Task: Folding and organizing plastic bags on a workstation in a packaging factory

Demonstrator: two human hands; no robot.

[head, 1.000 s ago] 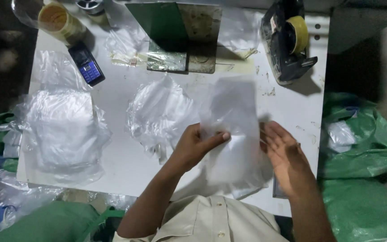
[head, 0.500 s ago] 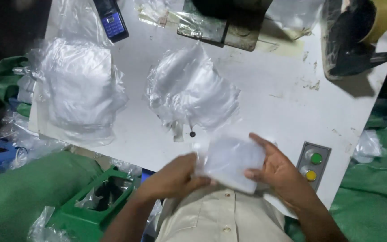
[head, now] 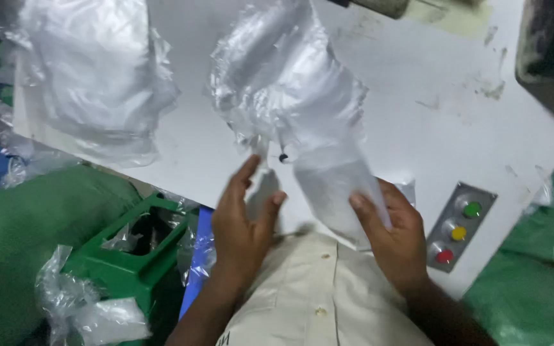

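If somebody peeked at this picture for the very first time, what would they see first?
Probably the two hands at the bottom middle: the right hand holds a clear plastic bag at the table's near edge, while the left hand is open beside it. Next come the crinkly piles of clear bags on the white table, and the green, yellow and red buttons at the right.
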